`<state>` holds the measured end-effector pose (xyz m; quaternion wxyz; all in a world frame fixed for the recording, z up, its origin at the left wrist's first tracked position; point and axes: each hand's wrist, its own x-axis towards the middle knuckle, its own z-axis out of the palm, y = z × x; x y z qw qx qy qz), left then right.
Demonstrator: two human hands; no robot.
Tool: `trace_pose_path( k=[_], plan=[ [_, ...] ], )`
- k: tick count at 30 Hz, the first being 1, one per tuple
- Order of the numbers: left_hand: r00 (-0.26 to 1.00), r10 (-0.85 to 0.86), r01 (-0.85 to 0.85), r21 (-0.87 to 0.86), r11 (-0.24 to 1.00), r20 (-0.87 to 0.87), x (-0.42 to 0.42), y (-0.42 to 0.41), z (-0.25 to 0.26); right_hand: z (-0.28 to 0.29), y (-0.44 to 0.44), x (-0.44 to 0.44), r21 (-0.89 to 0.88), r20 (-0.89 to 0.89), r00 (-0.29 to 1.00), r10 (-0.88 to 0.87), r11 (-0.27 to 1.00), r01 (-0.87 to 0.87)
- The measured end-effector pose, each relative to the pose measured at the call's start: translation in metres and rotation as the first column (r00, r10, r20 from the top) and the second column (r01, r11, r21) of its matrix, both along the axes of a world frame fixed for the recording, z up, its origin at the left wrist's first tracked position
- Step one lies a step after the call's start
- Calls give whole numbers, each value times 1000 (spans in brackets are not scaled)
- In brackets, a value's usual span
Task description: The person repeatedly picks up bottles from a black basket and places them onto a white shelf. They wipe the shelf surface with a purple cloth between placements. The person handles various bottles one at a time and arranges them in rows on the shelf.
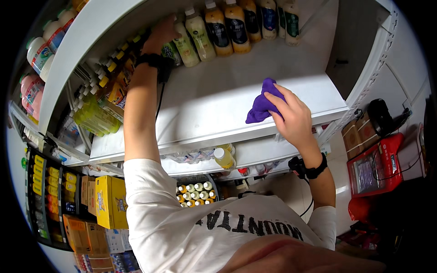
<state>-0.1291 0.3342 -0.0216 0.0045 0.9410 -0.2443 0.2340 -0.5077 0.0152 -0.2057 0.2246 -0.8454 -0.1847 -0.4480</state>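
My right hand point(290, 114) grips a crumpled purple cloth point(263, 104) over the front part of a white shelf board point(205, 105). At the back left of this board, my left hand point(162, 34) reaches among upright drink bottles. It covers the top of a dark-green-labelled bottle point(170, 54), and its fingertips overlap a pale green bottle point(187, 47). Whether the fingers close on a bottle is hidden. Another pale bottle point(201, 37) and orange bottles with dark labels point(218, 34) continue the row rightward. Cream-coloured bottles point(292, 25) stand at its right end.
Yellow-green bottles point(97, 116) and yellow-capped bottles point(119, 82) crowd the shelf's left side. Below, a lower shelf holds a yellow bottle point(225, 158); a crate of capped bottles point(196, 194) sits beneath. A yellow carton point(111, 203) stands left, a red box point(375, 167) right.
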Motion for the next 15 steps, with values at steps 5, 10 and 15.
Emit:
trace_pose_path(
  k=[5,10,15],
  plan=[
    [997,6,-9,37,999,74,-7,-1,-2,-2,-1,1,-2,2,1000,-1,1000,1],
    [991,70,-81,93,992,113,-41,-2,1,-2,-2,0,-1,3,1000,-13,1000,13],
    [961,-111,77,139,987,254,-98,32,4,-2,14,4,-8,3,993,-116,993,116]
  ],
)
